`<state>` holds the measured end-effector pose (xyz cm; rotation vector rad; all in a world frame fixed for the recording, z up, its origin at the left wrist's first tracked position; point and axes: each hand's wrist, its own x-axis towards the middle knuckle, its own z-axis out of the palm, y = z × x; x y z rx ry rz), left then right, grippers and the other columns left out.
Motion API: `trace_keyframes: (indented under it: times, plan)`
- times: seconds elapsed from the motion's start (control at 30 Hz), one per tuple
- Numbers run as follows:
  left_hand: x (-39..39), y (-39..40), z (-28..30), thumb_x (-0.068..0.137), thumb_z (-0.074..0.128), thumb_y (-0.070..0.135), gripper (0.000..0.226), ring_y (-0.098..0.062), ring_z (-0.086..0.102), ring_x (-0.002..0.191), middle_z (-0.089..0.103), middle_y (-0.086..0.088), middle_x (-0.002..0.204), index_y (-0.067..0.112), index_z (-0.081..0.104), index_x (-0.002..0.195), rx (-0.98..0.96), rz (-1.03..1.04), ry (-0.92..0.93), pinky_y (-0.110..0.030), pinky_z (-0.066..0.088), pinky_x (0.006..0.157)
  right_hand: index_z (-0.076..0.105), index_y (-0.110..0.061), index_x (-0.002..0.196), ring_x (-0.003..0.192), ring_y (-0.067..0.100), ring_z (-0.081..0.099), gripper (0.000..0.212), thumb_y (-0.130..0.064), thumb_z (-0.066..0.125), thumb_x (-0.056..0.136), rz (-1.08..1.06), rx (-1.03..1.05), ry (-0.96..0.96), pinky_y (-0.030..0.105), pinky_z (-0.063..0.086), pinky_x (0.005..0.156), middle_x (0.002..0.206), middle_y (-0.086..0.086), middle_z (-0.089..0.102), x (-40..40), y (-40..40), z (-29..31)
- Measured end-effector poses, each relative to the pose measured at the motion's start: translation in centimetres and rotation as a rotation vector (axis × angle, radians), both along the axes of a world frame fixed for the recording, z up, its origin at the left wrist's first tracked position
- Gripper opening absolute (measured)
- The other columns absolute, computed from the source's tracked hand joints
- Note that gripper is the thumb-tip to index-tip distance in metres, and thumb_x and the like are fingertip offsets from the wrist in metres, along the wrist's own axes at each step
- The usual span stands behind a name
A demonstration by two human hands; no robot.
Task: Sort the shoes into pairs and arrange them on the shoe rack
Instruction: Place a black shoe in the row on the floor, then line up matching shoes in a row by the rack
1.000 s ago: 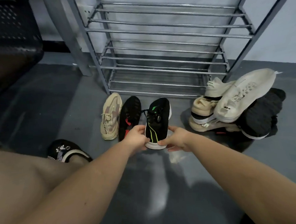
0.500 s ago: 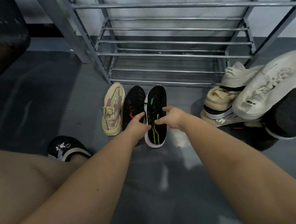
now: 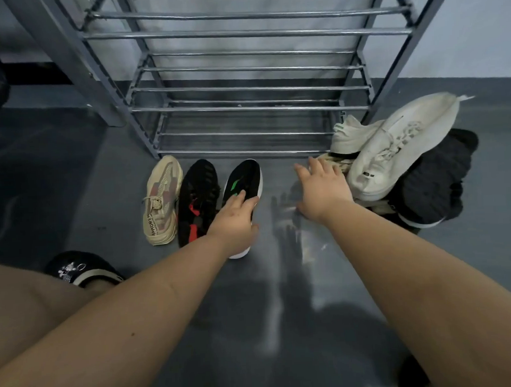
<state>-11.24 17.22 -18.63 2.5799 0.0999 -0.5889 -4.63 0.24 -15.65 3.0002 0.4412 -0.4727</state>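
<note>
Before shoe rack (image 3: 252, 90), left hand (image 3: 235, 221) rests fingers-spread on black green-marked sneaker (image 3: 244, 179); right hand (image 3: 322, 189) hovers splayed, empty, beside shoe pile (image 3: 394, 162) on floor (image 3: 70, 188).

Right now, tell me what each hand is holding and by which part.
The left hand lies on the black sneaker with green stripes, over its laces; a true grip cannot be told. The right hand, open, holds nothing.
</note>
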Motion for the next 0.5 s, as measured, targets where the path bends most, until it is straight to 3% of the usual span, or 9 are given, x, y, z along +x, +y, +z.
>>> trace_keyframes:
  times: [0.2,0.5]
  plan:
    - [0.0,-4.5,3.2,0.097,0.043,0.033,0.064,-0.02,-0.001,0.148,-0.001,-0.003,0.161,0.022,0.011,0.152,0.086,-0.227,-0.097,-0.032,0.003,0.118,0.011,-0.018,0.151,0.147,0.031,0.004,0.074,-0.038,0.05,0.092,-0.092,0.005,-0.168,0.046,0.007,0.119,0.159,0.013,0.006,-1.6,-7.0,2.5]
    - [2.6,-11.1,4.6,0.095,0.047,0.039,0.069,-0.022,0.011,0.147,0.01,-0.007,0.159,0.019,0.013,0.151,-0.001,-0.235,-0.095,-0.034,0.013,0.119,0.009,-0.02,0.152,0.147,0.03,0.006,0.086,-0.053,0.055,0.087,-0.366,0.058,-0.139,0.044,0.01,0.119,0.159,0.012,0.007,-3.9,-15.2,3.3]
